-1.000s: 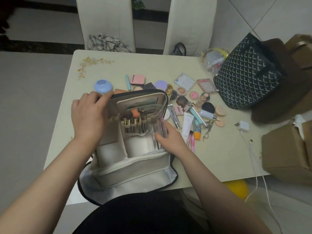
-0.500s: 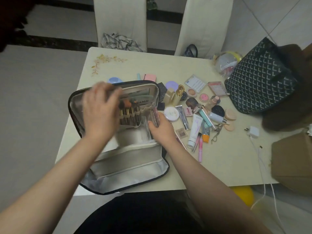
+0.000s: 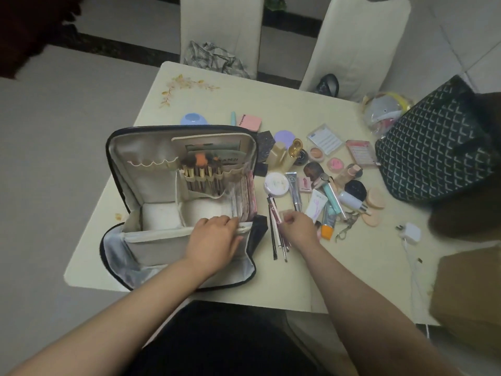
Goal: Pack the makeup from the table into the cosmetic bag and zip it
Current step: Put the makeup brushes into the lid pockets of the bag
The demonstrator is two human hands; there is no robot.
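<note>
The cosmetic bag (image 3: pixel 151 158) stands open on the table, lid tipped back, with several brushes (image 3: pixel 202 175) in its loops and flat palettes (image 3: pixel 246 196) upright at its right side. My left hand (image 3: pixel 217 237) grips the bag's front rim, fingers curled over it. Just right of the bag, my right hand (image 3: pixel 298 226) holds a bunch of thin pencils and brushes (image 3: pixel 275 240) that lie on the table; a small beige compact (image 3: pixel 286 213) shows at its fingertips. Loose makeup (image 3: pixel 333 185) is scattered further right: tubes, compacts, puffs, bottles.
The cream table (image 3: pixel 271 104) also bears a dark patterned tote (image 3: pixel 433 147) at the right, a white charger (image 3: pixel 410 233) with its cable, and a brown cardboard box (image 3: pixel 469 291) at the right edge. Two pale chairs (image 3: pixel 222 28) stand behind.
My left hand left the bag's lid and came down onto the front rim. My right hand came out of the bag and onto the pencils beside it. The lid lies fully open.
</note>
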